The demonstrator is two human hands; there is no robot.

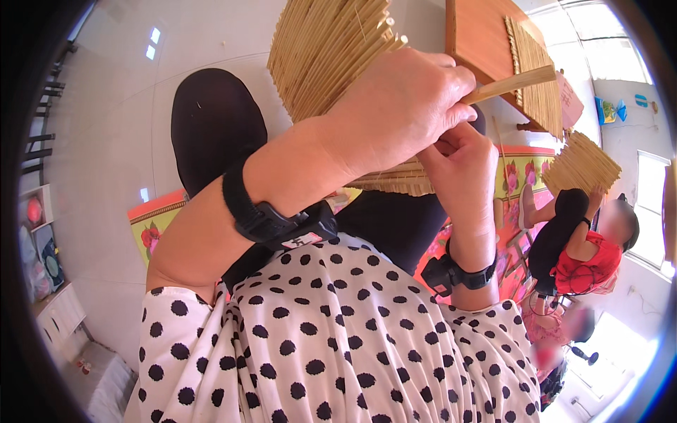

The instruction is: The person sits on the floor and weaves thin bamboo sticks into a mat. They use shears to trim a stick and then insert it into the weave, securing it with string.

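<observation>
My left hand [416,95] reaches across to the right, its fingers closed on a flat straw strip [518,82] that sticks out past them. Just below it, my right hand [462,166] is pinched close against the left fingers. What the right fingertips grip is hidden. A mat of straw stalks [324,60], bound side by side, spreads out beyond my left forearm. Stalk ends line its upper right edge. More bound straw [398,180] shows beneath my left wrist, beside the right hand; whether it is the same mat I cannot tell.
A wooden table [479,32] at the upper right bears another straw mat [532,70]. On the right, a seated person [589,254] in red holds a straw piece [582,166]. Further people sit below. A flowered mat [518,173] lies underneath. Shelves [42,233] stand far left.
</observation>
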